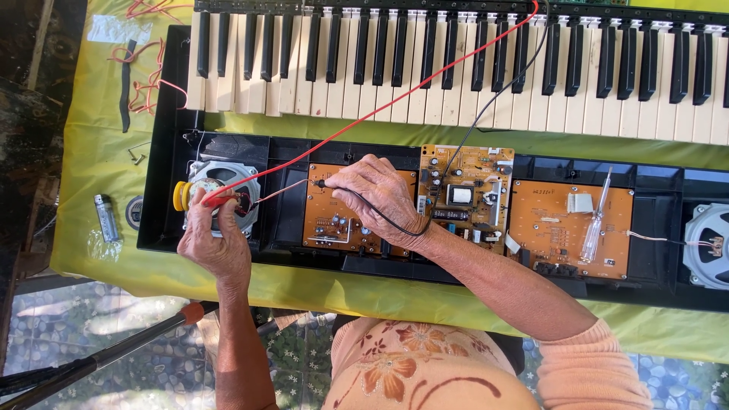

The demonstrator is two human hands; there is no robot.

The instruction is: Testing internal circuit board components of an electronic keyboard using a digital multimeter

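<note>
An opened black keyboard case (159, 144) lies on a yellow-green cloth (99, 114), its row of keys (456, 68) along the far edge. Inside, orange circuit boards (569, 220) sit between a left speaker (224, 182) and a right speaker (710, 243). The right hand (372, 193) is closed around a black probe (323, 183), its tip just beside thin wires near the left board; the black lead (497, 95) runs up over the keys. The left hand (213, 239) pinches a red probe (220, 199) against the left speaker, its red lead (380, 106) crossing the keys diagonally. A clear-handled screwdriver (596, 220) rests on the right board.
</note>
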